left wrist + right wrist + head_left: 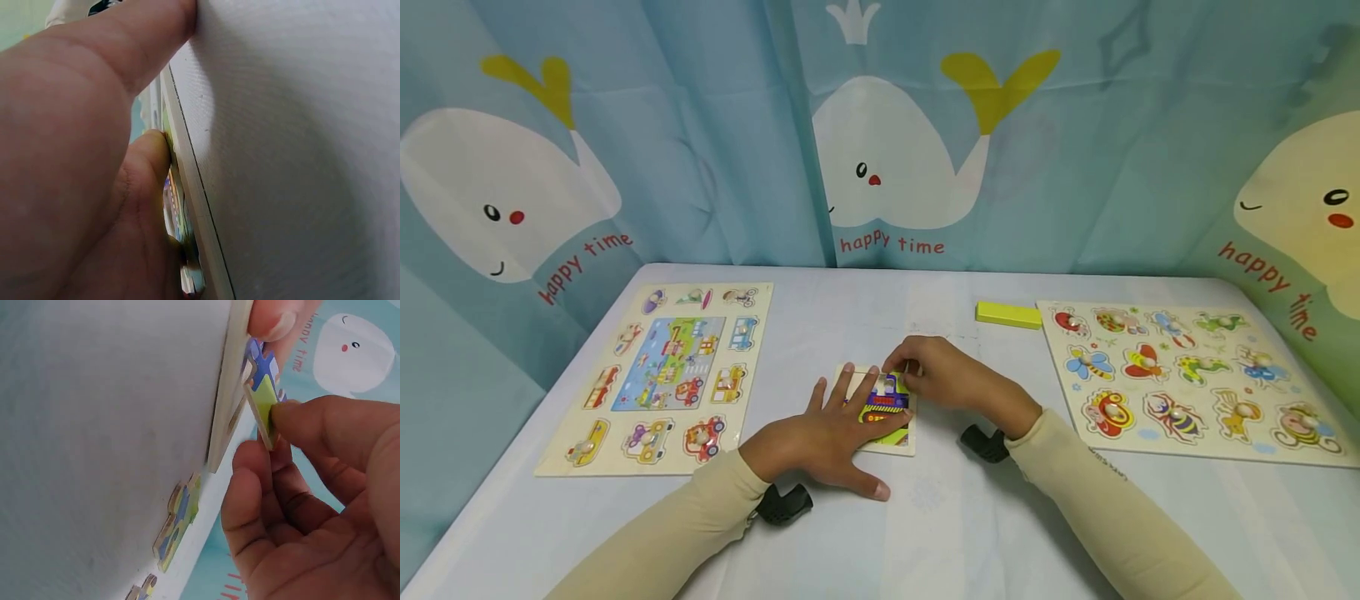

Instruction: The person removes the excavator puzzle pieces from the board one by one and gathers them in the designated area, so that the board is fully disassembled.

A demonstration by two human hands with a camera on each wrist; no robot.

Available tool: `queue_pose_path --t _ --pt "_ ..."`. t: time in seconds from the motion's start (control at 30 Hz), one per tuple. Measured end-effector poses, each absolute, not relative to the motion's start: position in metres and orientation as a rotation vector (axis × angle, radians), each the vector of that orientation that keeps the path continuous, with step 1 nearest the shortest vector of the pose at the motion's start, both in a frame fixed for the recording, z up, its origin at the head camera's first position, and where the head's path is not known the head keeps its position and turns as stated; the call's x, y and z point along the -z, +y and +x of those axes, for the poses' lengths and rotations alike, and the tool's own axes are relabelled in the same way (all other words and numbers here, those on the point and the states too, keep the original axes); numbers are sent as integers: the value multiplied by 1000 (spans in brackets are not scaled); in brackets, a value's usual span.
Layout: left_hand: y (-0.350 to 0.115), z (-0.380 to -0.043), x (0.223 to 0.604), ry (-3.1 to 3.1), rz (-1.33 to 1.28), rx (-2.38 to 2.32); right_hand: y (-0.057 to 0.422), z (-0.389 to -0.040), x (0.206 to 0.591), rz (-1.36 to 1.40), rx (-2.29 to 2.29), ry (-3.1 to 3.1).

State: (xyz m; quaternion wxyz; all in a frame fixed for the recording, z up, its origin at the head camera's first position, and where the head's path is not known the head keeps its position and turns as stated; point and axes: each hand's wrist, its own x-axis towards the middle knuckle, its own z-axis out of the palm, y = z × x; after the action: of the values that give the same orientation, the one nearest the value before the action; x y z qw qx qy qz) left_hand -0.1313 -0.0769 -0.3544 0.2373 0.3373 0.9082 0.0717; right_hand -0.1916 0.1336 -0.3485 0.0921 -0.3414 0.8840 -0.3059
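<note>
My left hand (827,433) lies spread over a small wooden jigsaw board (891,447), fingers straight and pressing on its left and lower part. The thumb rests on the table in front of the board. Purple and yellow-green printing shows between and beside the fingers. At the board's upper right corner my right hand (951,375) pinches a jigsaw piece (265,403) between thumb and fingers. This piece, purple and yellow-green, stands tilted up from the board in the right wrist view. Much of the board's picture is hidden under the left hand.
Loose jigsaw pieces (178,525) lie on the table beyond the board. A vehicle peg puzzle (752,333) is at left, an insect peg puzzle (1120,375) at right. A yellow-green block (1008,315) lies near the table's back edge, before a blue whale-print curtain (737,167).
</note>
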Motion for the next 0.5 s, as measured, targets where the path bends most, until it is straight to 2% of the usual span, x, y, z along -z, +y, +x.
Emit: queue_pose_path --t 0.5 --pt "-77 -132 356 2481 925 -212 142 -194 347 -912 1222 2335"
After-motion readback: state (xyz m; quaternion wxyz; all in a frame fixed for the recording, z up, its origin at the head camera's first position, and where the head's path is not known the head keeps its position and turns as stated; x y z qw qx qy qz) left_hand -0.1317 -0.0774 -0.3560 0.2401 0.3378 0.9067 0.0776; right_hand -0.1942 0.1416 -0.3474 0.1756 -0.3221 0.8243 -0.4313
